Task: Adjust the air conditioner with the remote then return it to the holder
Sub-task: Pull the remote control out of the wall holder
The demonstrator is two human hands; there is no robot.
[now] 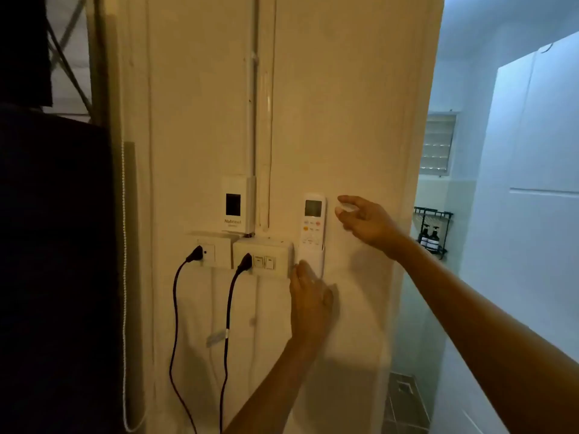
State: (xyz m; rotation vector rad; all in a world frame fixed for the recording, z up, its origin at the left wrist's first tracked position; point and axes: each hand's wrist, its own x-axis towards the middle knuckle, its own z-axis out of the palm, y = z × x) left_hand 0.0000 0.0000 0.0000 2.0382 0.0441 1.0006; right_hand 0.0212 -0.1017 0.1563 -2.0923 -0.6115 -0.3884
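On a cream-coloured wall (344,120) beside a doorway, a white air-conditioner remote (312,221) sat upright in a white wall holder (310,257), its grey display at the top and its coloured buttons showing above the holder's rim. A person's right hand (365,221) hovered just to the right of the remote's upper half, fingers (346,200) spread loose and released, gripping nothing and not touching the remote. The left hand (310,300) rose from below, its back to the camera and its fingertips (299,267) at the lower edge of the holder; whether they pressed on the holder or only lay before it could not be told, and the hand held nothing that showed.

Immediately left of the holder stood a socket box with two rocker switches (263,255), a black plug (245,263) seated in it, its cord hanging down the wall. A second socket plate (210,249) further left carried another black plug (195,254). Above them a white unit marked "National" (233,204) was fixed to the wall, with conduit (253,89) running up from it. Through the doorway at right, a black wire rack (433,233) holding dark bottles hung on a pale tiled wall.
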